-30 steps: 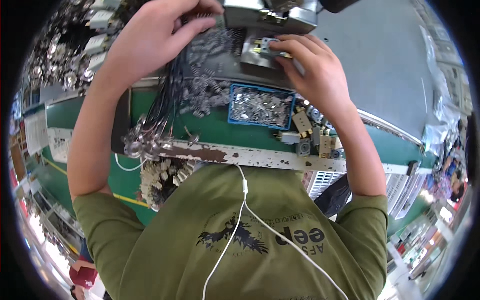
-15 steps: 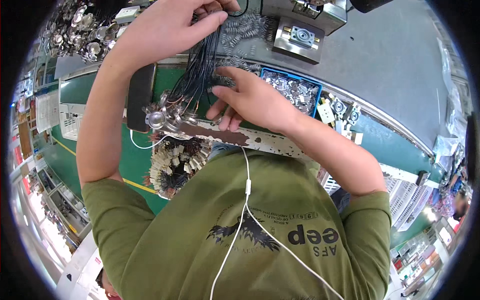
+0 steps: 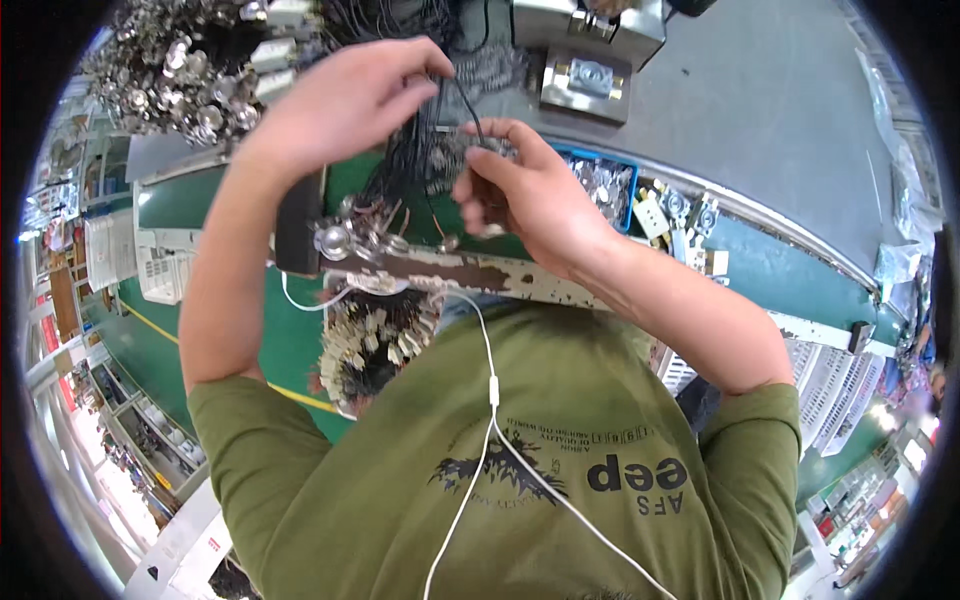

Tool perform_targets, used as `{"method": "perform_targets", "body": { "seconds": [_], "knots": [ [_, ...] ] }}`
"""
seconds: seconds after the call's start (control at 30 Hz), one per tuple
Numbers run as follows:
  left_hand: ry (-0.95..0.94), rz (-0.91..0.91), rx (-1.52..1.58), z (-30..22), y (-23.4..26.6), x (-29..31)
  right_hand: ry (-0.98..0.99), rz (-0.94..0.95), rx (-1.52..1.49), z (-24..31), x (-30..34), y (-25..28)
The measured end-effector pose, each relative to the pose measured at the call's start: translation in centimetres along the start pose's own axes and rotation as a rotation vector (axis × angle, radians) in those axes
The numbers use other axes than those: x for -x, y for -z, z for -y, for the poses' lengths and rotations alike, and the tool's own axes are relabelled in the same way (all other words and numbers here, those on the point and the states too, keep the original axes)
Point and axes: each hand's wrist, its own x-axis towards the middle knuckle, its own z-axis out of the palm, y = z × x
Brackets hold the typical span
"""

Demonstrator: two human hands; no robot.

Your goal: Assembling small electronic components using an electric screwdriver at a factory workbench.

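Observation:
A single black wire (image 3: 464, 103) runs between my two hands above the bench. Its upper end is pinched by my left hand (image 3: 365, 100), thumb and forefinger closed. My right hand (image 3: 535, 190), slightly blurred, holds the wire lower down between thumb and fingertips. Below my left hand lies a bundle of black wires (image 3: 402, 160), partly hidden by that hand. Round silvery metal caps (image 3: 338, 240) sit at the bundle's near end, by the bench edge. One small metal piece (image 3: 449, 242) on a copper-coloured wire end lies apart from them.
Loose coil springs (image 3: 492, 70) lie beyond my hands. At right are a blue tray (image 3: 632, 190) of small metal parts, a metal block fixture (image 3: 588, 88) and white connector pieces (image 3: 655, 226). A cap pile (image 3: 185, 90) stands far left, near a dark flat object (image 3: 298, 225).
My left hand has come down from the far edge, drawing the black wire out from the bundle. My right hand has risen off the bench edge and moved right, onto the wire.

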Motion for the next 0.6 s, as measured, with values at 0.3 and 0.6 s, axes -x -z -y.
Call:
{"method": "perform_targets", "body": {
  "seconds": [0.3,0.6],
  "knots": [
    [-0.323,-0.251,-0.052,2.3,-2.9,-4.3,0.018,0.121,0.671,2.9,3.5,3.9],
    [-0.256,-0.308,0.129,-1.3,-0.9,-5.5,0.75,-0.07,1.919,11.5,4.0,7.1]
  ]
}}
